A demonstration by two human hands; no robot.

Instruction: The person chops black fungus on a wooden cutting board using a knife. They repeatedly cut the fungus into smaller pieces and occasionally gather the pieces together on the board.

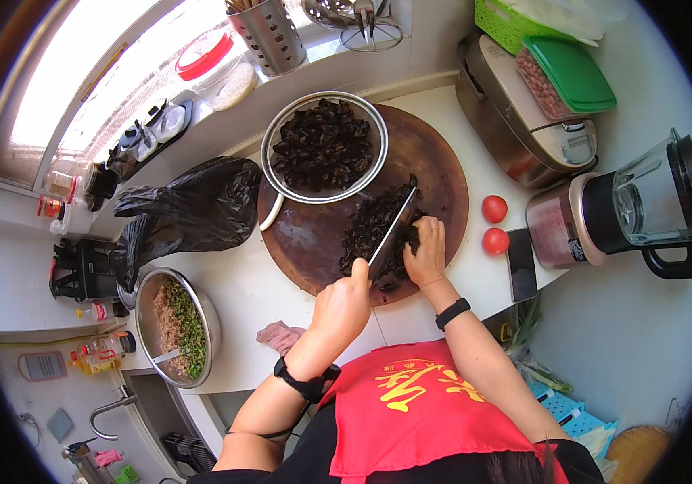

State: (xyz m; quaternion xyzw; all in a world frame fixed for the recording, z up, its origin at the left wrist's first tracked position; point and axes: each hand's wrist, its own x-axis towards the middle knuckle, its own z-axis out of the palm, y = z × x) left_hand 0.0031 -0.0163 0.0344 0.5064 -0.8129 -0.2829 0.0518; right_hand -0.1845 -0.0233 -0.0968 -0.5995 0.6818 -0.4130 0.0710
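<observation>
My left hand grips the handle of a kitchen knife. Its blade, seen nearly edge-on, slants up and to the right across dark chopped wood ear mushrooms. On the blade's right side, my right hand presses a bunch of the same mushrooms with curled fingers. Both hands are over a round wooden cutting board. Toward the back of the board stands a round strainer with a pale rim and handle, holding larger dark mushroom pieces.
Left of the board lies a black plastic bag. A steel bowl holds minced filling and chopped greens, near a pink cloth. To the right are two tomatoes, a phone, a blender and a rice cooker.
</observation>
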